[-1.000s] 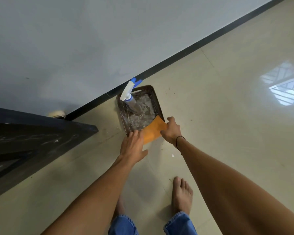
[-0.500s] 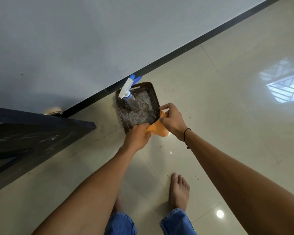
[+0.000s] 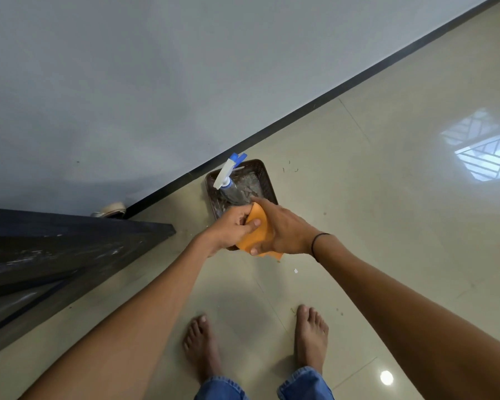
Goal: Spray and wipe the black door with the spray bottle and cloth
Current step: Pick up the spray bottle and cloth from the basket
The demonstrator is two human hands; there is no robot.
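Here, over a polished tile floor (image 3: 373, 215), I have both hands on the orange cloth (image 3: 259, 230): my left hand (image 3: 231, 228) pinches its near-left edge with thumb laid over the fabric, and my right hand (image 3: 283, 229) lies across its far side, thumb tucked under the lower hem, fingers curved round it. Held between the two like this, the cloth is kept off the floor and bunched, which I judge is a gathering or folding hold to make a wiping pad. The spray bottle (image 3: 230, 180) leans in the dark basket (image 3: 267, 180) just beyond my hands, its white and blue trigger head tipped toward the black skirting (image 3: 344, 85) at the foot of the grey wall (image 3: 185, 67); parked there it stays within reach. The basket sits tight to the wall, so the far side gives no room. The black door (image 3: 55, 255) stands at left, its free edge ending near my left forearm and well apart from the basket; its face is streaked pale, so I judge neither spraying nor wiping is finished. A door stop (image 3: 110, 209) shows behind it by the wall. Open floor runs to the right and near, past my bare feet (image 3: 311, 336), giving space to swing round; the tight spot is the gap between the door edge and the basket
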